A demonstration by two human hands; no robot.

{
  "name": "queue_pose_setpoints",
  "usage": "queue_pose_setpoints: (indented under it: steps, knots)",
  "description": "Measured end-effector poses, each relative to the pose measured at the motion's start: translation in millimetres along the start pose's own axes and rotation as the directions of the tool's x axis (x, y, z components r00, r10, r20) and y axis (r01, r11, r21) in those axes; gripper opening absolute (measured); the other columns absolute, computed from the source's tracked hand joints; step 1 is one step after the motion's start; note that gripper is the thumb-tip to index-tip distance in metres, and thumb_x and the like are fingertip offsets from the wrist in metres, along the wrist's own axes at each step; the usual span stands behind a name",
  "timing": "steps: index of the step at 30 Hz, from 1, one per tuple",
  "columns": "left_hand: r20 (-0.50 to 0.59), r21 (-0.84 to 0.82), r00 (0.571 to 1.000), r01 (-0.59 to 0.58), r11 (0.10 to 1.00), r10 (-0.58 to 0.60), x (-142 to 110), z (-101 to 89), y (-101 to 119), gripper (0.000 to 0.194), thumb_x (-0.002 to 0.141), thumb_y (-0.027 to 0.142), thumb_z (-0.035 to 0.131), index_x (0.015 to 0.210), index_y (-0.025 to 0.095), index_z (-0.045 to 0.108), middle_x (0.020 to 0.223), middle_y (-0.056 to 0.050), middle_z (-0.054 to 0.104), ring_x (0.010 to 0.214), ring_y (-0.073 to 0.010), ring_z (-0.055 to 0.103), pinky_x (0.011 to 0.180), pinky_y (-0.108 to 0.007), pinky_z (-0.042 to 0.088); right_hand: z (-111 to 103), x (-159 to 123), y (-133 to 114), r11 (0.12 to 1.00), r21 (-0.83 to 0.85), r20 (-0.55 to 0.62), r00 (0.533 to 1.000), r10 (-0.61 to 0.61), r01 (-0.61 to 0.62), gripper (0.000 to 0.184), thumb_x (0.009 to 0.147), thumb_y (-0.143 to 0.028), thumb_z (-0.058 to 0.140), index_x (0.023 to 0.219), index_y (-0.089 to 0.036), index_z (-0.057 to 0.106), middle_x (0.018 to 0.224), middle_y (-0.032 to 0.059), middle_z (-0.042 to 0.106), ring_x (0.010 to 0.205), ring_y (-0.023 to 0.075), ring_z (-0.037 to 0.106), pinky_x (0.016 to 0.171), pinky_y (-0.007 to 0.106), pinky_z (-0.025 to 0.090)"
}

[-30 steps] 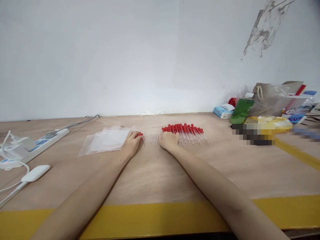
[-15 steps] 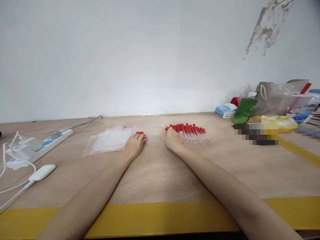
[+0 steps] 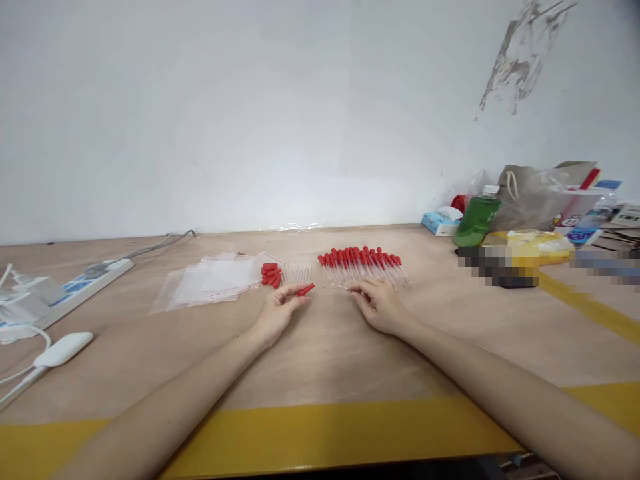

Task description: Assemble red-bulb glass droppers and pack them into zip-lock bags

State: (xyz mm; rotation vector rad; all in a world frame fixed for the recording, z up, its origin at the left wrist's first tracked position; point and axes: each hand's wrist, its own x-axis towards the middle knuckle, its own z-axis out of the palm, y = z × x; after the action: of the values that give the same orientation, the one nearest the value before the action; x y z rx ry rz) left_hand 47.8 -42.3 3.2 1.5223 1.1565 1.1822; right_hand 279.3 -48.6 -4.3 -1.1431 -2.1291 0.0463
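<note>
My left hand (image 3: 281, 309) pinches a red rubber dropper bulb (image 3: 305, 290) that points to the right. Across from it, my right hand (image 3: 379, 304) grips a thin clear dropper tube (image 3: 341, 287), its free end towards the bulb; the two pieces are apart. Behind my left hand lie a small heap of loose red bulbs (image 3: 271, 274) and a row of bare clear tubes (image 3: 297, 272). Beyond my right hand is a row of droppers (image 3: 363, 259) with red bulbs on clear tubes, partly hidden by that hand.
Clear plastic bags (image 3: 210, 280) lie flat left of the bulbs. A power strip (image 3: 80, 293) with plugs and a white cabled device (image 3: 65, 349) sit at the left. To the right stand a green bottle (image 3: 477, 217), a tissue pack (image 3: 441, 222) and a yellow packet (image 3: 540, 247).
Both hands have come back towards me from the piles. My left hand now holds a bulb out in front, and my right hand has brought a tube across from it. The view has shifted slightly.
</note>
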Motion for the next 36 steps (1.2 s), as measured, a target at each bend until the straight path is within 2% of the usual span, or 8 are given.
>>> queue_pose_setpoints:
  steps: [2,7,19,22,27,29,33,36]
  knots:
    - [0.04,-0.044,0.999,0.031,0.999,-0.029,-6.0,5.5,2.4,0.035,0.067,0.028,0.064,0.099,0.015,0.061,0.089,-0.006,0.066,0.082,-0.0169,0.061,0.075,-0.03,0.046,1.7,2.7,-6.6,0.999,0.042,0.002,1.0,0.024,-0.024,0.016,0.082,-0.021,0.044,0.09,-0.019,0.059,0.084,0.0023,0.061,0.067,0.0113,0.052,0.072,0.029,0.03]
    - [0.053,-0.028,0.999,-0.005,1.0,0.006,-4.7,5.3,-2.7,0.033,0.066,0.032,0.066,0.095,0.015,0.062,0.089,-0.006,0.067,0.079,-0.0165,0.062,0.075,-0.031,0.047,8.8,4.8,-16.3,0.996,0.085,0.007,1.0,-0.006,0.005,0.014,0.082,-0.021,0.046,0.085,-0.018,0.059,0.08,0.0018,0.061,0.067,0.0116,0.052,0.072,0.03,0.03]
    - [0.073,-0.093,0.997,0.019,0.996,-0.012,-4.7,5.4,-3.4,0.031,0.065,0.03,0.068,0.091,0.014,0.061,0.081,-0.005,0.068,0.077,-0.0164,0.063,0.08,-0.034,0.047,13.2,4.9,-13.3,0.983,0.18,0.024,0.999,0.029,-0.033,0.014,0.081,-0.023,0.046,0.086,-0.018,0.058,0.077,0.002,0.059,0.063,0.0108,0.05,0.069,0.028,0.035]
    - [0.106,-0.07,0.994,-0.016,0.997,0.024,-4.7,4.7,-4.9,0.03,0.066,0.031,0.068,0.091,0.016,0.062,0.084,-0.005,0.067,0.075,-0.0151,0.063,0.076,-0.031,0.048,12.8,3.3,-15.9,0.983,0.183,0.041,0.999,0.002,-0.009,0.013,0.081,-0.023,0.047,0.085,-0.019,0.06,0.073,0.0009,0.06,0.063,0.0109,0.05,0.072,0.029,0.034]
    - [0.156,0.047,0.984,-0.099,0.994,0.09,-5.5,3.7,-9.3,0.027,0.069,0.034,0.065,0.09,0.017,0.064,0.066,-0.001,0.063,0.057,-0.0111,0.056,0.057,-0.024,0.047,9.7,1.6,-18.3,0.981,0.191,0.083,0.995,-0.052,0.036,0.016,0.082,-0.024,0.047,0.086,-0.02,0.062,0.075,0.0012,0.063,0.069,0.0129,0.054,0.077,0.032,0.032]
    - [0.17,0.117,0.975,-0.165,0.979,0.144,-6.6,2.9,-9.2,0.025,0.071,0.036,0.062,0.086,0.016,0.065,0.067,-0.002,0.061,0.055,-0.0104,0.054,0.053,-0.023,0.045,9.0,2.0,-17.8,0.981,0.189,0.105,0.992,-0.072,0.051,0.017,0.083,-0.023,0.046,0.086,-0.021,0.062,0.077,0.0012,0.064,0.071,0.0131,0.055,0.079,0.033,0.031]
    - [0.236,0.223,0.941,-0.297,0.928,0.244,-9.9,0.7,-5.5,0.023,0.076,0.035,0.056,0.085,0.016,0.064,0.073,-0.003,0.057,0.056,-0.0097,0.051,0.052,-0.022,0.042,8.2,4.3,-15.9,0.982,0.162,0.134,0.983,-0.122,0.099,0.017,0.082,-0.021,0.048,0.089,-0.022,0.063,0.08,0.0001,0.065,0.07,0.0119,0.056,0.079,0.033,0.029]
    - [0.262,0.31,0.913,-0.388,0.868,0.314,-13.3,0.5,-1.9,0.019,0.079,0.032,0.053,0.084,0.017,0.063,0.076,-0.003,0.058,0.064,-0.0121,0.053,0.057,-0.023,0.042,5.4,5.8,-14.9,0.982,0.121,0.148,0.975,-0.165,0.148,0.018,0.083,-0.021,0.047,0.089,-0.023,0.064,0.078,0.0002,0.065,0.068,0.0113,0.055,0.077,0.032,0.027]
